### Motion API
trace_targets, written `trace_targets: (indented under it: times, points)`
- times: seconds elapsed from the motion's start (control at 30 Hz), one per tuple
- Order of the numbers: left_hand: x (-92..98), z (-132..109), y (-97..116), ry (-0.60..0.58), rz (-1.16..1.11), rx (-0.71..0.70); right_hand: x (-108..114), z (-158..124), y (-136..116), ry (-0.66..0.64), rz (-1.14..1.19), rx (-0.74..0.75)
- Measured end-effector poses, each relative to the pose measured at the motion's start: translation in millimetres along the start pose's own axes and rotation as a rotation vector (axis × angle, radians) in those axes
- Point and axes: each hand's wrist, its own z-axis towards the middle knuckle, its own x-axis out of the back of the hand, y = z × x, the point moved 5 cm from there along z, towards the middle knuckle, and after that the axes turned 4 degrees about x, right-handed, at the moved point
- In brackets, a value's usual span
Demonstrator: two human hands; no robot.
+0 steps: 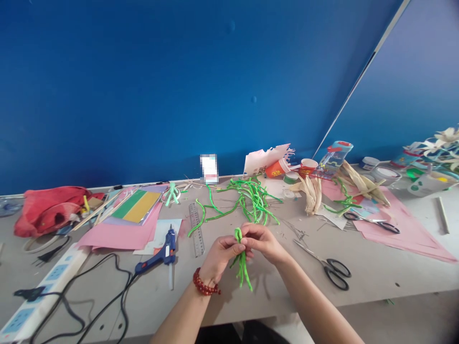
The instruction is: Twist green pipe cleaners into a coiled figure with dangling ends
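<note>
Over the front of the table, a small bundle of green wrapped wire stems (242, 270) is pinched between my two hands. Its looped end sticks up above the fingers, and the loose ends hang down below. My left hand (223, 255) has thumb and fingers closed on the bundle from the left; a red bead bracelet (205, 283) circles that wrist. My right hand (263, 242) grips the same bundle from the right, with its fingertips touching the left thumb. Behind the hands lies a tangled pile of similar green stems (253, 198). Part of the held bundle is hidden by the fingers.
Left of my hands are a steel ruler (197, 229), a blue glue gun (158, 253), a power strip (46, 291) with black cords, and coloured sheets (136, 205). On the right lie black-handled scissors (328, 265), a second pair (373, 222), dried husks (311, 193) and paper cups (278, 168).
</note>
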Motion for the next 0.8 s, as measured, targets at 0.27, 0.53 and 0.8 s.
trace_targets:
  times: [0.27, 0.53, 0.8]
  points:
    - [-3.1, -1.6, 1.8, -0.02, 0.021, 0.005, 3.8, -0.1, 9.5, 0.076, 0.108, -0.076]
    - [-10.0, -4.6, 8.0, -0.1, -0.034, 0.038, 6.5, -0.9, 10.3, 0.019, 0.118, -0.108]
    - [-4.1, -5.8, 0.2, -0.094, -0.089, 0.112, 1.0, -2.1, 11.3, -0.059, 0.112, -0.097]
